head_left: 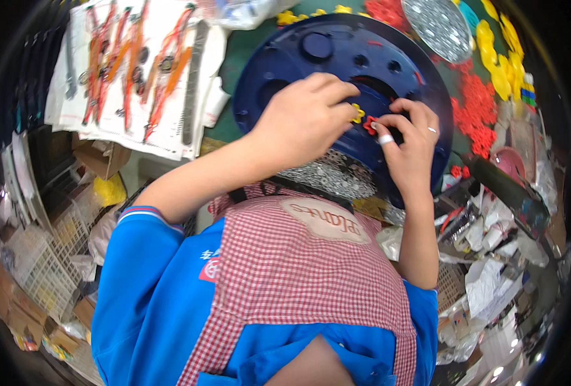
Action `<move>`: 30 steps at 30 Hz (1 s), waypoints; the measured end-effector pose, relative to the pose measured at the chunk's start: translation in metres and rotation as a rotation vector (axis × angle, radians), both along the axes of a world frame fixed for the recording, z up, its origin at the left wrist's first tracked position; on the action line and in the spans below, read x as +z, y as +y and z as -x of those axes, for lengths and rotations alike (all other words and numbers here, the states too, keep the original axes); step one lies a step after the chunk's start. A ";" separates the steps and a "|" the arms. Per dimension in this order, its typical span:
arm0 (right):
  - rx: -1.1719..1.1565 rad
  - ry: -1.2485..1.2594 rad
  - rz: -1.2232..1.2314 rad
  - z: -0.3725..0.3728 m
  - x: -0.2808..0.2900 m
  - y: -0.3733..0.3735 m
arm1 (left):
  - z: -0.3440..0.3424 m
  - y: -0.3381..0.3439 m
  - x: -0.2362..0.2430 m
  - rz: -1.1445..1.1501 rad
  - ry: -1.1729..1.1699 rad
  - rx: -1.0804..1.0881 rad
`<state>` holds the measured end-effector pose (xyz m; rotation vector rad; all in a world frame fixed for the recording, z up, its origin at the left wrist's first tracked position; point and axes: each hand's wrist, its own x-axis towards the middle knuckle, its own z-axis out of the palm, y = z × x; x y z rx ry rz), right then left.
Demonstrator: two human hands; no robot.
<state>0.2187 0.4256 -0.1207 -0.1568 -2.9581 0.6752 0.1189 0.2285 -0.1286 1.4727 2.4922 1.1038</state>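
My left hand (306, 119) is closed over a large dark blue round plastic part (266, 59). At its fingertips is a small yellow flower-shaped piece (358, 114). Facing it from the other side, my right hand (411, 140) pinches a small red flower-shaped piece (369, 125) between thumb and fingers. A white wrap covers the thumb tip of that hand, and a ring is on one finger. The two small pieces are close together; whether they touch, I cannot tell. Round recesses and holes mark the blue part's surface.
Small silver metal parts (330, 177) lie at the blue part's near edge. Beyond it is a round container of shiny pieces (438, 29). Red pieces (475, 109) and yellow pieces (488, 48) are piled right. Orange-red straps (134, 64) lie on white paper (60, 106) at left.
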 end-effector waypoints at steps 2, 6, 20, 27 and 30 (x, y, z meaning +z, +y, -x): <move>0.007 -0.009 -0.014 0.000 0.001 0.000 | -0.005 -0.007 0.002 -0.090 0.052 0.002; -0.014 -0.039 -0.028 -0.002 0.001 -0.001 | -0.008 -0.046 0.021 -0.186 0.095 -0.028; -0.054 0.257 0.073 -0.020 0.025 0.007 | 0.068 -0.178 0.021 0.194 0.013 0.877; -0.137 0.463 0.068 -0.044 0.034 0.021 | 0.056 -0.161 0.050 0.155 -0.135 0.669; -0.227 0.620 0.007 -0.063 0.027 0.034 | 0.051 -0.155 0.008 0.524 0.114 0.728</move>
